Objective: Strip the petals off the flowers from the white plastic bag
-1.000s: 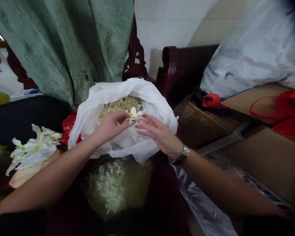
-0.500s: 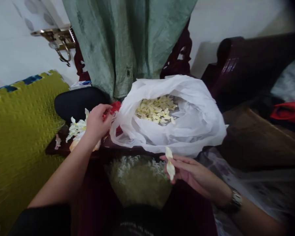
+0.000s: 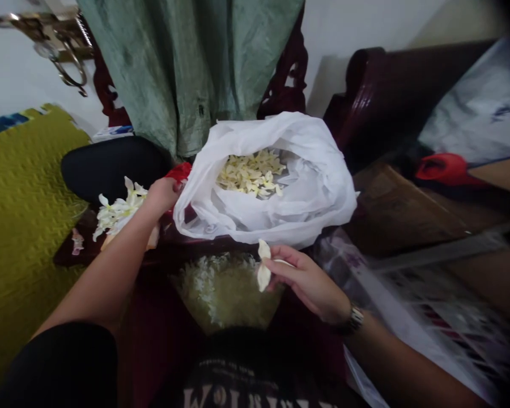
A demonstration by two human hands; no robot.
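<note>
Between the thumb and fingers of my right hand [image 3: 297, 277] is a pale cream flower [image 3: 263, 272], held upright in front of the white plastic bag [image 3: 276, 218]. Inside that bag lies a heap of similar cream flowers [image 3: 249, 173]. My left hand [image 3: 161, 195] is at the red plastic [image 3: 181, 171] beside the bag's left edge. Its fingers are curled and partly hidden, so what they grip does not show clearly. A bunch of white flowers [image 3: 119, 209] lies just left of my left wrist, partly covered by the forearm.
Below the bag, a container [image 3: 238, 303] with many pale bits inside sits close to my body. A dark cushion-like object [image 3: 110, 164] is behind the white flowers. Yellow foam mat [image 3: 21, 226] covers the left side. Cardboard [image 3: 399, 204] and a red object [image 3: 442, 170] lie at the right.
The view has shifted, so the scene sits further left and a little higher. My right hand still holds the flower, its fingers drawn closer together. My left hand stays by the red plastic.
</note>
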